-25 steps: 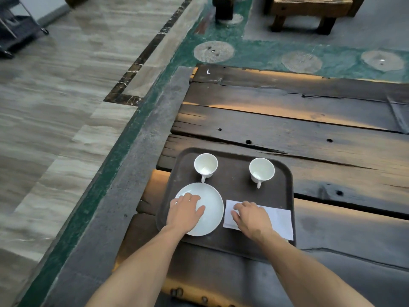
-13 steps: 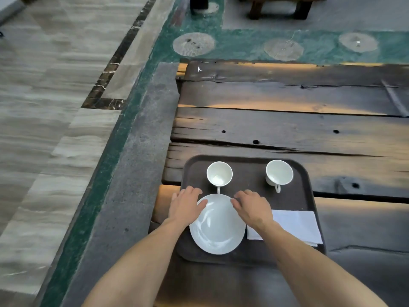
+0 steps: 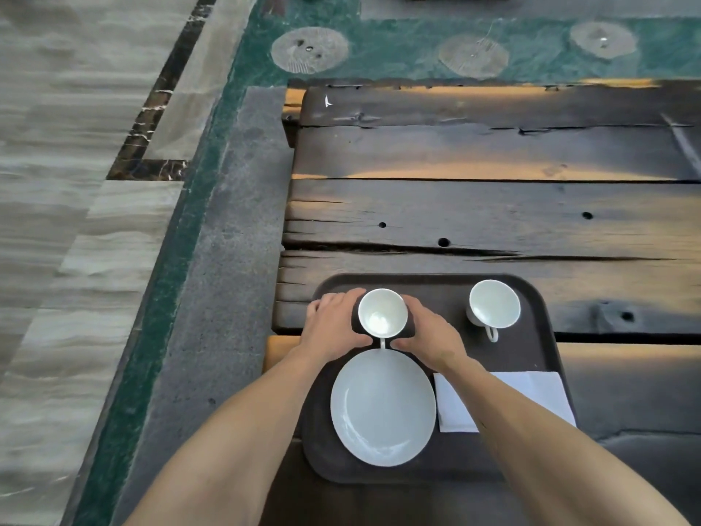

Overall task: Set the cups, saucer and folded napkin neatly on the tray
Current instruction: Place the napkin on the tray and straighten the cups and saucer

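1. We find all four pieces already on the dark tray [image 3: 538, 336], which sits at the near left corner of the plank table [image 3: 493, 206].
2. The left cup [image 3: 382, 312] stands upright at the tray's far left, its handle pointing back toward us and just meeting the rim of the saucer [image 3: 383, 408].
3. Our left hand [image 3: 333, 324] and right hand [image 3: 430, 330] cup this one from either side, fingers curled round its wall and thumbs near the handle (a light two-handed hold; we cannot tell how firm).
4. The right cup [image 3: 494, 303] stands free at the far right, handle also toward us, well apart from both hands.
5. The folded napkin [image 3: 538, 392] lies flat at the near right, just beside the saucer, partly hidden under the right forearm.
6. By our judgement the placing is done and only tidying is left: squaring this cup over the saucer, perhaps matching the other cup and checking the napkin's edges against the tray.
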Demonstrator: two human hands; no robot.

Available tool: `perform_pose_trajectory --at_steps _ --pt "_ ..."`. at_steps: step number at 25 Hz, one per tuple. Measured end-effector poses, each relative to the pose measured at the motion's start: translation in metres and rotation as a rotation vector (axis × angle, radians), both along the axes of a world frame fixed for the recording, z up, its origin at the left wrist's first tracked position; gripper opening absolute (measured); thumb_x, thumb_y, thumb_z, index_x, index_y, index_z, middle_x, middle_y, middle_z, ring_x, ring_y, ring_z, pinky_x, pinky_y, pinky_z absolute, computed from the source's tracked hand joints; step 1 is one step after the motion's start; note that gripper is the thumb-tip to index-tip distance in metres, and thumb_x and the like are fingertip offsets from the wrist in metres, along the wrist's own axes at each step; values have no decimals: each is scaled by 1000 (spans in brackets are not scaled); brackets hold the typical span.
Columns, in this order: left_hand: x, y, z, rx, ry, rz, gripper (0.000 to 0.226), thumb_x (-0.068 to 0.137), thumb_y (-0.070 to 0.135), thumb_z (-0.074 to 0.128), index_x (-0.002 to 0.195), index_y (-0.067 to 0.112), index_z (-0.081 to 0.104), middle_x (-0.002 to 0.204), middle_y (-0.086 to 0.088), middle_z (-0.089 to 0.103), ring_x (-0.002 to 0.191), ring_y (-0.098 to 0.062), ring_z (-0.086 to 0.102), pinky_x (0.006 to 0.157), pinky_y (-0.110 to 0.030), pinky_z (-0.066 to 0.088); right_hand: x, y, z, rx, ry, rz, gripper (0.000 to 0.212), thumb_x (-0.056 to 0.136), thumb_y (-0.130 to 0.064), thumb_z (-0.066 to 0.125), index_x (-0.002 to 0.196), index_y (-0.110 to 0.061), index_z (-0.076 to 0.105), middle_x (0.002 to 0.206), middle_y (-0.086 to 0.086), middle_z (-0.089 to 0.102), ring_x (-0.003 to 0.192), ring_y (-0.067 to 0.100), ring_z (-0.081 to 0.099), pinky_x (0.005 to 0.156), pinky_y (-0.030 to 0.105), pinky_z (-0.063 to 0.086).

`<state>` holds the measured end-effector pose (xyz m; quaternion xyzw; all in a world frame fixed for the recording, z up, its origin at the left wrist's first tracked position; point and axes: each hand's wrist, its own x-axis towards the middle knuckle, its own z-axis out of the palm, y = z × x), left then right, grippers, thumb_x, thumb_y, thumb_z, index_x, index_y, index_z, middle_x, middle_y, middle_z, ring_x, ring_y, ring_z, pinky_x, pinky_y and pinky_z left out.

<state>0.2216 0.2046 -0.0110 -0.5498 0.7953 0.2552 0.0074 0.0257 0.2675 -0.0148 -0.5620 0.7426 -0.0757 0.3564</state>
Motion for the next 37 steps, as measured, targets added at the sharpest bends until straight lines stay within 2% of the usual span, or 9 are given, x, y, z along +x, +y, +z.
perform_pose_trajectory --at_steps 3,7,13,22,27,37 --pt "-9 -4 -10 38 68 6 81 62 56 78 132 41 41 126 11 58 126 -17 42 102 -39 27 3 -8 -6 25 -86 -32 72 69 -44 75 126 -47 31 107 -15 67 97 19 63 71 35 48" --pt "-12 -6 -21 97 139 32 78 61 61 76 127 38 41 126 13 57 129 -13 39 107 -39 21 5 -14 -10 44 -142 -60 73 63 -58 75 123 -43 36 103 -12 68 90 20 63 70 35 49" --pt "-3 -9 -25 100 184 54 78 61 58 77 126 40 40 122 14 58 127 -11 41 111 -40 16 9 -19 -14 13 -103 -21 71 67 -56 76 125 -40 37 102 -9 69 87 18 60 64 33 43" --pt "6 -13 -27 125 187 89 77 64 55 76 129 44 37 123 12 58 126 -14 43 113 -44 17 19 -22 -19 -7 -120 -40 70 71 -54 76 128 -38 37 109 -9 69 96 20 63 79 38 52" --pt "4 -8 -28 123 213 119 76 63 55 77 126 46 35 118 12 59 122 -14 45 107 -38 19 18 -21 -18 -3 -113 -35 69 71 -55 75 125 -39 37 109 -10 69 93 19 64 78 38 53" --pt "2 -8 -30 125 223 118 76 64 52 78 126 45 35 114 13 61 118 -15 49 107 -40 23 21 -17 -21 -29 -74 -56 64 71 -54 73 121 -37 36 102 -11 68 86 17 63 72 35 50"
